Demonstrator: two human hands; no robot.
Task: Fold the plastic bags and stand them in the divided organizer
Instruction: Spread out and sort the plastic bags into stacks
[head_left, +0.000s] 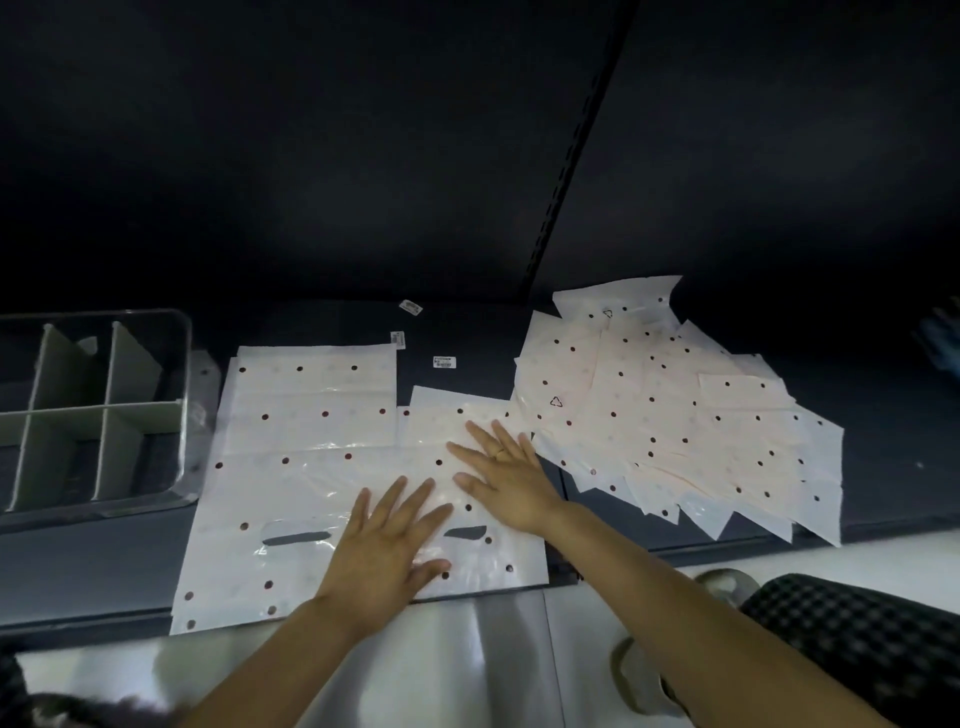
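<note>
The organizer (93, 410) at far left holds only its dividers (124, 410). Both hands, left (387, 551) and right (506, 470), press flat with spread fingers on the bag (291, 493); a pile (670, 410) lies right.

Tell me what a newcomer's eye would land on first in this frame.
Two hands, left and right, pressed flat on a white dotted bag spread at centre. To the right lies a loose pile of the same bags. At far left stands the clear organizer, its visible compartments holding no bags.
</note>
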